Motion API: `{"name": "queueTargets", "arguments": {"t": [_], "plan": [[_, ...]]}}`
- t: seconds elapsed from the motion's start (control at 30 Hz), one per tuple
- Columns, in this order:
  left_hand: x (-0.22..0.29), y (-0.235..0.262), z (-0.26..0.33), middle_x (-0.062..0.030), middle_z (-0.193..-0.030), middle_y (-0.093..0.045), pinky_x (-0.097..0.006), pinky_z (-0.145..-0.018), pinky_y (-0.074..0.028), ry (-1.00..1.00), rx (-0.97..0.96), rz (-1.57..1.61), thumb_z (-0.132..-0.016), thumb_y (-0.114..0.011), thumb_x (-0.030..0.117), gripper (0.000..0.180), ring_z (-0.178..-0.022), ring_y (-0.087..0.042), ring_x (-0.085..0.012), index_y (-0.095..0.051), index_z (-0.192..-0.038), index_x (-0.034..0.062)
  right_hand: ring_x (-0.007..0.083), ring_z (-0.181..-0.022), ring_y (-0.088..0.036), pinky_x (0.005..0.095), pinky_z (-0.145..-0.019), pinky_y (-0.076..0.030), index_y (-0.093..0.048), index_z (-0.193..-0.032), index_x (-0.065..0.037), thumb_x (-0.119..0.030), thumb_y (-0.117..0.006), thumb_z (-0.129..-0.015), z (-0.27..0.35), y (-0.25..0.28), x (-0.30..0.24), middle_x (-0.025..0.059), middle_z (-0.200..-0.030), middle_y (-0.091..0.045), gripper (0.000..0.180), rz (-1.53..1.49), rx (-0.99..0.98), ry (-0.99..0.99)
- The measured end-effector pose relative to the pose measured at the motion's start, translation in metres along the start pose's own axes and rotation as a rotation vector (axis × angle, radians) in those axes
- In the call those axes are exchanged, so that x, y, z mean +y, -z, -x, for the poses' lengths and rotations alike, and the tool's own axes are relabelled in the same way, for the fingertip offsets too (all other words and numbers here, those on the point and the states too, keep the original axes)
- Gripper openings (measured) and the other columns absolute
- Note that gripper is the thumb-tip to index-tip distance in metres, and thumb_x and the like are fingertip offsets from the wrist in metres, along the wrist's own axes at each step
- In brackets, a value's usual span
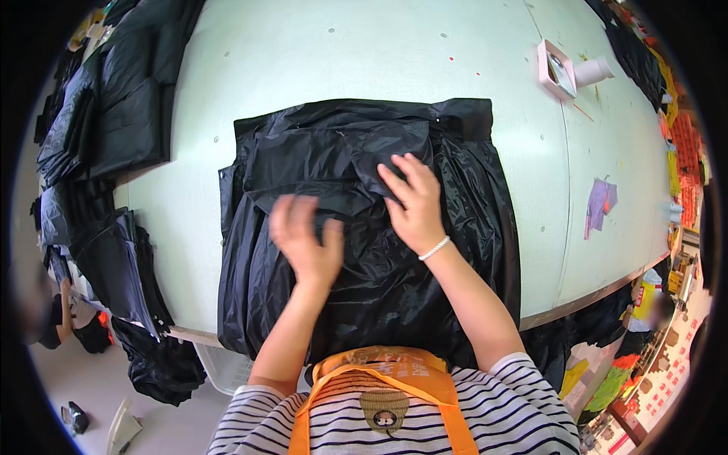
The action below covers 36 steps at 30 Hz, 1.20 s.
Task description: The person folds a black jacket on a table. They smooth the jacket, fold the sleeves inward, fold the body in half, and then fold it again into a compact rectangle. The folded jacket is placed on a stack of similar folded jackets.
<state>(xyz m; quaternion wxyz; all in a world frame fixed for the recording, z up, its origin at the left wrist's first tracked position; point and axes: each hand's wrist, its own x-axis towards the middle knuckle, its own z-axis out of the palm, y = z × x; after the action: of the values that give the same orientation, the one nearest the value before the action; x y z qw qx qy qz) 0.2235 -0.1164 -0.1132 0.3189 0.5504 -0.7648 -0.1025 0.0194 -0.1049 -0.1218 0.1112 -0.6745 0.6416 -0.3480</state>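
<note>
A black, shiny garment (364,280) lies in front of me, its near part hanging over the table edge toward my apron. Folded layers and a flap of the same cloth are bunched across its far half. Over the middle left of it, my left hand (305,239) is smeared by motion, its thumb apart from the fingers and nothing in its grasp. My right hand (413,205) lies on the raised fold right of centre, fingers spread and palm down. Small snap-like dots show along the garment's edges.
Stacked black garments (125,106) cover the table's left side. On the pale table (280,57), a pink tray (556,72), a white cup-like thing (594,72) and a purple cloth scrap (601,203) lie at right. A person's hand (65,288) shows at far left.
</note>
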Motion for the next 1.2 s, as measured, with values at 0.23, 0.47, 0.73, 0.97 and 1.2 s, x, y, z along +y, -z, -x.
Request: {"name": "queueTargets", "arguments": {"t": [0.23,0.47,0.73,0.97,1.2], "plan": [[-0.093,-0.018,-0.028,-0.0136,-0.122,-0.057,-0.029,-0.095,-0.041,0.855,0.219,1.038,-0.094,-0.056,0.019,0.049,-0.108,-0.054,-0.0190,-0.042,-0.134,-0.0061,0.0346,-0.142,-0.019,0.0534,-0.112,-0.016,-0.032,-0.146,-0.018,-0.040,-0.055,-0.091,0.023,-0.059,0.008,0.0149,-0.154,-0.021,0.064,0.177,-0.302,-0.050],[0.025,-0.045,-0.057,-0.0088,-0.084,-0.058,-0.034,-0.064,-0.052,-0.199,-0.345,0.044,-0.075,-0.061,0.004,0.047,-0.074,-0.062,-0.0252,-0.060,-0.121,0.0097,0.0348,-0.137,-0.030,0.0488,-0.113,-0.015,-0.037,-0.142,-0.006,-0.018,-0.047,-0.094,0.012,-0.060,0.024,0.0201,-0.146,-0.035,0.050,-0.358,-0.173,-0.335],[0.000,-0.072,-0.031,-0.0070,-0.082,-0.051,-0.033,-0.067,-0.049,-0.409,-0.458,0.006,-0.075,-0.063,0.011,0.049,-0.078,-0.057,-0.0236,-0.057,-0.124,0.0064,0.0274,-0.115,-0.053,0.0343,-0.095,-0.046,-0.046,-0.134,-0.009,0.014,-0.046,-0.081,-0.024,-0.032,0.032,0.0139,-0.134,-0.046,0.058,-0.164,0.063,-0.143],[-0.021,-0.058,-0.037,-0.0102,-0.095,-0.053,-0.037,-0.076,-0.048,-0.495,-0.634,0.171,-0.078,-0.061,0.019,0.050,-0.086,-0.054,-0.0264,-0.055,-0.124,0.0014,0.0351,-0.120,-0.047,0.0440,-0.103,-0.037,-0.056,-0.115,0.004,-0.026,-0.070,-0.073,0.010,0.018,-0.008,0.0186,-0.127,-0.052,0.054,-0.075,-0.445,0.291],[-0.021,-0.056,-0.039,-0.0118,-0.100,-0.054,-0.039,-0.083,-0.045,-0.471,-0.694,0.227,-0.083,-0.056,0.018,0.049,-0.091,-0.054,-0.0287,-0.053,-0.129,0.0014,0.0284,-0.114,-0.053,0.0412,-0.096,-0.042,-0.058,-0.119,-0.012,-0.028,-0.073,-0.074,0.055,0.005,0.004,0.0099,-0.121,-0.058,0.050,-0.012,-0.636,0.276]]}}
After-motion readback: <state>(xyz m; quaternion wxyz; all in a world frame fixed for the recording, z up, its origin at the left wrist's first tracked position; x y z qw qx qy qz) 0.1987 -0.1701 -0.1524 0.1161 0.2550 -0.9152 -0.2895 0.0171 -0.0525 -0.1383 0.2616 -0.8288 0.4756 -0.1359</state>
